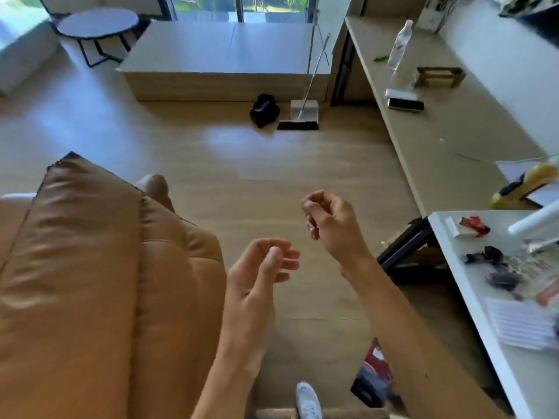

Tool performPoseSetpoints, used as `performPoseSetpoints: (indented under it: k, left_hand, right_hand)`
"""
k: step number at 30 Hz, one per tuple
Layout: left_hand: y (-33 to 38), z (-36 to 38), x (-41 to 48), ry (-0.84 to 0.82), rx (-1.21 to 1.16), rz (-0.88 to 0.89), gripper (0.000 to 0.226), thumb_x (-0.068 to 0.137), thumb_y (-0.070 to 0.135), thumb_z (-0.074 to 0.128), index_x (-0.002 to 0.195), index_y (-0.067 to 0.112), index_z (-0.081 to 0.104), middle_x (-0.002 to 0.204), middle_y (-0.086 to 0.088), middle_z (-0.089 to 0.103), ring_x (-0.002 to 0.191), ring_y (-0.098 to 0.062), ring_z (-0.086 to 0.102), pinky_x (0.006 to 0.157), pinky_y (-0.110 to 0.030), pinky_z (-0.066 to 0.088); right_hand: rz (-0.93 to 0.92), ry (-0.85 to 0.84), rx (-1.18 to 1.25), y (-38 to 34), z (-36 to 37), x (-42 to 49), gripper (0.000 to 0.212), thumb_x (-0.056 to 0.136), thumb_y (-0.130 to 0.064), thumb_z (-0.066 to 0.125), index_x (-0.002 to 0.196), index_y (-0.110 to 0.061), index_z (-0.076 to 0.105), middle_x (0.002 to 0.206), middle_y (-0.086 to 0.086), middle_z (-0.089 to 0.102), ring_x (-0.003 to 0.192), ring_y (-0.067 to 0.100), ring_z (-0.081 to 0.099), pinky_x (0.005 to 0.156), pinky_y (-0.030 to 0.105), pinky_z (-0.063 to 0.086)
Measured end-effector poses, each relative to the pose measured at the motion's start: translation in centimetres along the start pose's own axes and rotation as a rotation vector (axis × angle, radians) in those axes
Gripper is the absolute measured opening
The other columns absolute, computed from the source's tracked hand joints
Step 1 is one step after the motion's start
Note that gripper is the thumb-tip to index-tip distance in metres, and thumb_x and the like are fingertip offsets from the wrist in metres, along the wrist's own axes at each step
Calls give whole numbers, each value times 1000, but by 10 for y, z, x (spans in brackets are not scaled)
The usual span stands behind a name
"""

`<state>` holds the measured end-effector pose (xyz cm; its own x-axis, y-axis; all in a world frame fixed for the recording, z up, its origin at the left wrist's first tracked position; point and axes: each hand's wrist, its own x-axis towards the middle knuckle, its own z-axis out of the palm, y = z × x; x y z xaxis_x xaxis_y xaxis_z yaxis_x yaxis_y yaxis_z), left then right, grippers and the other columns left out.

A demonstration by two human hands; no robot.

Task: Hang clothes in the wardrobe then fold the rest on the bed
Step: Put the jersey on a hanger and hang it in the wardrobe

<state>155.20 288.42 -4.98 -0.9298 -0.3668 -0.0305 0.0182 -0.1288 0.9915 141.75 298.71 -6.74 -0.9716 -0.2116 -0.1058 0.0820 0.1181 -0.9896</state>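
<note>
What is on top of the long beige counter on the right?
A clear bottle, a small cardboard box, a white-backed black brush, and papers at the near end. Anything beneath the papers is covered.

Bright daylight from the far windows (239, 7), pale glare on the floor (242, 143), soft blur, wide-angle edge bending.

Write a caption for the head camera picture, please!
Left hand and right hand, both empty, above the wooden floor beside a brown sofa.
</note>
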Motion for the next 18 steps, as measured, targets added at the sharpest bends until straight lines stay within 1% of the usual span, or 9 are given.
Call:
performPoseSetpoints:
  k: [1, 3, 6, 9, 11, 13, 15, 16, 18]
  left_hand:
    - [-2, 7, 15, 11, -9, -6, 36, 87, 47, 57, 99, 17, 72, 97, -8, 75, 93, -27, 73, 79, -31, 58]
    - [-6, 25, 52, 9, -18, -13, 30, 88, 45, 58, 96, 20, 73, 99, -10, 75, 94, -30, 72, 82, -39, 57]
    - [-9, 41, 98, 26, -24, -35, 24, 93, 34, 54, 95, 21, 73, 98, -12, 75, 95, -32, 72, 87, -49, 54]
    - [-6, 47, 137, 78, -38, -39, 27, 92, 33, 52, 95, 16, 72, 97, -12, 75, 94, -31, 72, 85, -46, 53]
    - [-5, 48, 166, 102, -49, -32, 30, 90, 37, 57, 97, 11, 71, 95, -13, 75, 92, -31, 72, 83, -44, 54]
    - [-7, 47, 203, 108, -43, -25, 35, 84, 46, 57, 95, 16, 72, 94, -13, 75, 90, -30, 72, 81, -43, 54]
    - [-12, 47, 243, 111, -43, -25, 33, 81, 50, 56, 90, 24, 74, 93, -12, 76, 88, -29, 72, 80, -42, 53]
    - [-16, 47, 278, 113, -41, -6, 33, 80, 51, 56, 89, 25, 74, 93, -11, 76, 88, -28, 72, 79, -42, 53]
    - [-17, 49, 321, 140, -56, -2, 40, 77, 52, 56, 92, 18, 72, 92, -12, 76, 86, -27, 72, 78, -40, 53]
  right_hand:
    - [6, -6, -8, 1, -9, 14, 14, 97, -14, 59, 83, -13, 61, 58, -3, 49, 53, 12, 45, 52, 24, 40]
    - [24, 5, -14, 3, -30, 48, 15, 97, -15, 60, 82, -13, 61, 59, -4, 49, 53, 12, 45, 52, 23, 40]
    - [54, -4, -15, 1, -44, 94, 15, 98, -17, 59, 84, -12, 61, 59, -3, 48, 53, 12, 44, 51, 23, 40]
    - [75, -47, -13, -2, -38, 140, 13, 97, -17, 59, 85, -11, 62, 61, -1, 48, 54, 13, 44, 50, 24, 40]
    - [65, -83, -13, -10, -31, 174, 14, 97, -16, 59, 84, -12, 61, 60, -1, 48, 52, 12, 44, 50, 23, 40]
    - [46, -121, -5, -22, -24, 214, 16, 98, -15, 59, 81, -13, 60, 58, -2, 48, 51, 12, 43, 49, 22, 39]
    - [26, -144, -5, -32, -21, 253, 18, 98, -14, 58, 81, -13, 59, 56, -3, 48, 50, 12, 43, 49, 21, 39]
    - [-6, -156, -15, -39, -17, 286, 18, 99, -15, 58, 81, -13, 59, 57, -3, 48, 51, 11, 44, 49, 21, 40]
    - [-26, -182, -49, -48, -12, 323, 17, 99, -16, 57, 83, -13, 60, 59, -3, 50, 53, 11, 46, 51, 20, 42]
